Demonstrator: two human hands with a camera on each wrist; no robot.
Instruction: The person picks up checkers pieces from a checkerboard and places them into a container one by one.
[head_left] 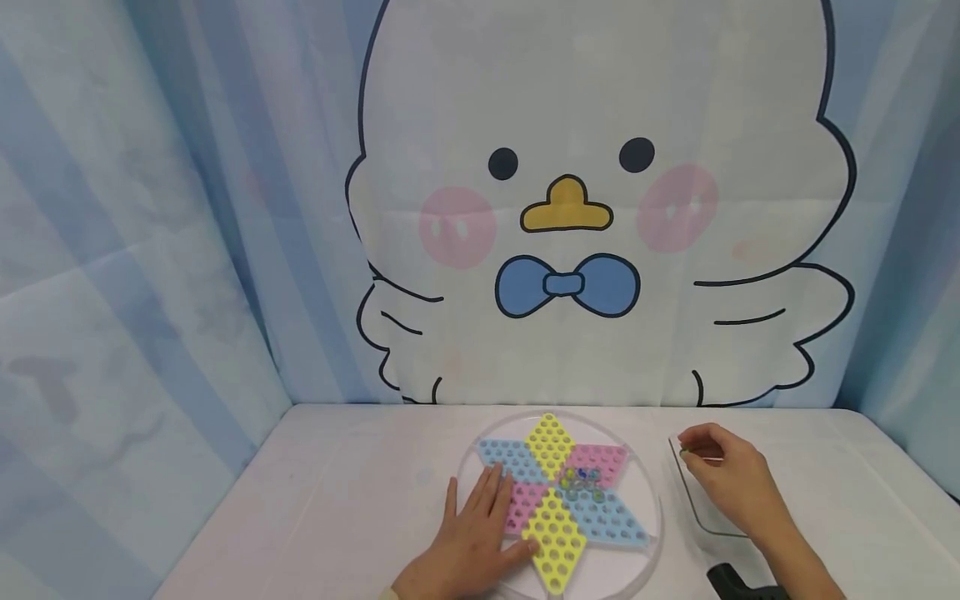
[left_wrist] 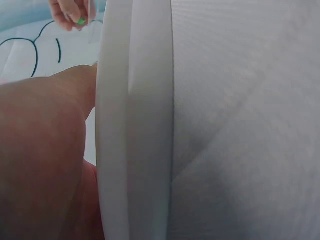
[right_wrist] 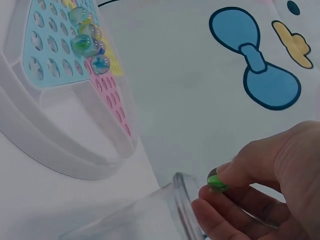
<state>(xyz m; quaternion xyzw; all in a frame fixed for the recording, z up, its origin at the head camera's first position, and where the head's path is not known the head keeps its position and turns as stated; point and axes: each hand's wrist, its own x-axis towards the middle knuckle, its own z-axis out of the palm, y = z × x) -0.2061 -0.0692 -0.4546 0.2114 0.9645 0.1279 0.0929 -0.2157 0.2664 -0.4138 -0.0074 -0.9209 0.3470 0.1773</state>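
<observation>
A small green glass marble (right_wrist: 216, 180) is pinched between the thumb and fingertips of the right hand (head_left: 731, 479), just above the rim of a clear, shallow plastic container (head_left: 693, 508) that stands on the white table (head_left: 337, 500), to the right of a round white plastic board with a star of yellow, blue and pink perforated points (head_left: 558, 500). The left hand (head_left: 472, 542) is laid flat on the near left part of the star, fingers straight and spread, grasping nothing; in the left wrist view only the board's white rim and a part of the palm are made out. A small cluster of clear and coloured glass marbles (head_left: 581, 483) is seated in the holes at the middle of the star, between the two hands. From the right hand, which is plainly the nearer to the pinched marble, the cluster lies to the left and slightly toward the person, with the container's near edge and the board's raised rim lying between; the marble, being round, has no long axis to be reckoned with. Behind the table, a cloth backdrop printed with a white cartoon chick in a blue bow tie (head_left: 570, 283) is hung.
</observation>
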